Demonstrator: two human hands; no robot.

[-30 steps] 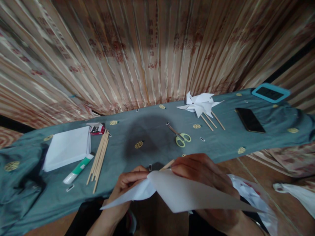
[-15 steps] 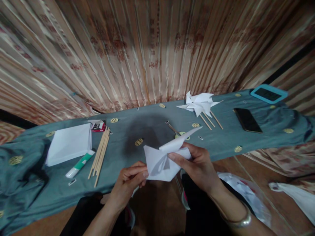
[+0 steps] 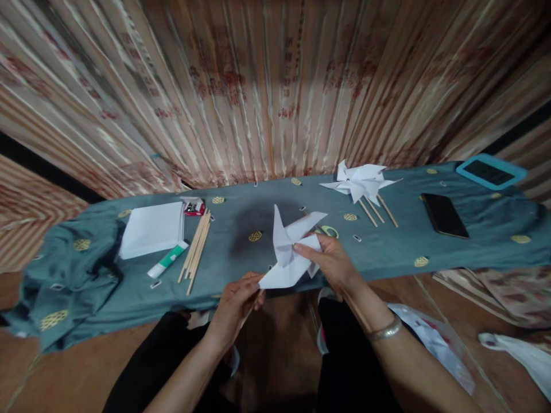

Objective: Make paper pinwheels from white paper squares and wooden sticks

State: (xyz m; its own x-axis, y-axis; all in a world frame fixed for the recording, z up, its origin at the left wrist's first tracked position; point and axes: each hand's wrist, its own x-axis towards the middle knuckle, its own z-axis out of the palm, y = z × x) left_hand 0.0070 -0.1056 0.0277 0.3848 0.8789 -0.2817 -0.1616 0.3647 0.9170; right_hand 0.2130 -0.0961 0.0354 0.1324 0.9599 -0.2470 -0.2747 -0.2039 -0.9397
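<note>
A white paper pinwheel is held between my two hands over the near edge of the cloth. My left hand pinches the tip of its lower-left blade. With the thumb near its centre, my right hand grips it from the right; a small dark spot shows at that thumb tip. Behind the pinwheel lie scissors with pale green handles, partly hidden by the paper. Whether a stick is attached to this pinwheel I cannot tell.
On the blue-green cloth lie a paper stack, a small red box, a green-and-white tube and several wooden sticks. Finished-looking pinwheels on sticks, a phone and a blue-framed device are at the right.
The pinwheel has turned in my hands, and its blades now stand spread out. My left hand has moved to a blade tip. The camera view has shifted slightly left.
</note>
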